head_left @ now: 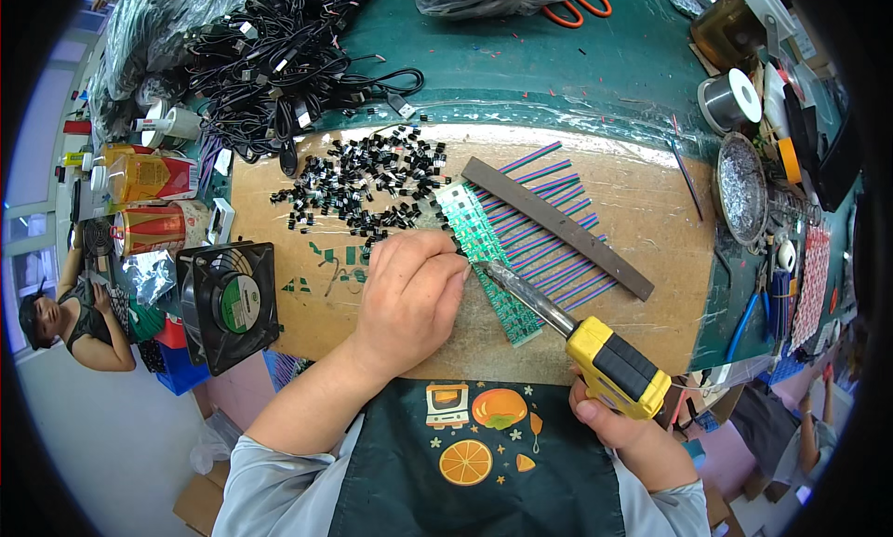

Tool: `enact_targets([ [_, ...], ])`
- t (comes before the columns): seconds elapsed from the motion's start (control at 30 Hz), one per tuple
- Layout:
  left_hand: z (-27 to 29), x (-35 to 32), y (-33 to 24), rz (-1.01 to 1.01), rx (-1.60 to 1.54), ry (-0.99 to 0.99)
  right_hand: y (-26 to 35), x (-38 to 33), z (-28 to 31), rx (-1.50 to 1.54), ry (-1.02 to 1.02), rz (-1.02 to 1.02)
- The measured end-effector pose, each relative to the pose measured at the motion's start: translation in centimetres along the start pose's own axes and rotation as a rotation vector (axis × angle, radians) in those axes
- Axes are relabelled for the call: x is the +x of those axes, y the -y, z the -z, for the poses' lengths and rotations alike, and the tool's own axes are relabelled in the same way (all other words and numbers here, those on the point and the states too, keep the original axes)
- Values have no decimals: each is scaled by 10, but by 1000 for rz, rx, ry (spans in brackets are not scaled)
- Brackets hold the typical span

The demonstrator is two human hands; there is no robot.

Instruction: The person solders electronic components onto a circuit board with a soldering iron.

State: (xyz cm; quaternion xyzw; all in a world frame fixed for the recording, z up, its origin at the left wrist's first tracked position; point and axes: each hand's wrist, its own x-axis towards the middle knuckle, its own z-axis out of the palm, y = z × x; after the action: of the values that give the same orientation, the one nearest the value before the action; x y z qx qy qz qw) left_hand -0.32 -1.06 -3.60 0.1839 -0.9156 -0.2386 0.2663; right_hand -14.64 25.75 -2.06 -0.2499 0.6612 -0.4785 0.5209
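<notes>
My right hand (609, 423) grips a yellow and black soldering gun (619, 365), whose metal barrel slants up to the left. Its tip meets the left edge of a green circuit board panel (507, 306) made of many small boards. At that same edge, my left hand (409, 290) is closed in a pinch; what its fingertips hold, if anything, is hidden. Striped ribbon wires (569, 278) run out from the panel's right side under a dark flat bar (558, 225) lying across them. Small black components (372, 179) are heaped beyond my left hand.
A black fan (228, 304) stands left of the wooden board (316, 337). Black cables (279, 72) pile up at the back left. To the right are a solder spool (730, 101), a round metal dish (742, 188) and blue-handled pliers (744, 325). Orange-handled scissors (579, 11) lie far back.
</notes>
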Motion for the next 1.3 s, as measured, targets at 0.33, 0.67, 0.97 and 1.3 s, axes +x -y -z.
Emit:
enact_targets([
  [0.33, 0, 0, -1, 0, 4, -3, -16, -5, 1, 121, 62, -27],
  [0.67, -4, 3, -3, -41, -44, -42, -1, -18, 18, 362, -282, 149],
  [0.97, 7, -4, 0, 14, -4, -8, 9, -16, 102, 97, -876, 546],
  [1.3, 51, -8, 22, 251, 62, -138, -4, 3, 55, 374, -504, 524],
])
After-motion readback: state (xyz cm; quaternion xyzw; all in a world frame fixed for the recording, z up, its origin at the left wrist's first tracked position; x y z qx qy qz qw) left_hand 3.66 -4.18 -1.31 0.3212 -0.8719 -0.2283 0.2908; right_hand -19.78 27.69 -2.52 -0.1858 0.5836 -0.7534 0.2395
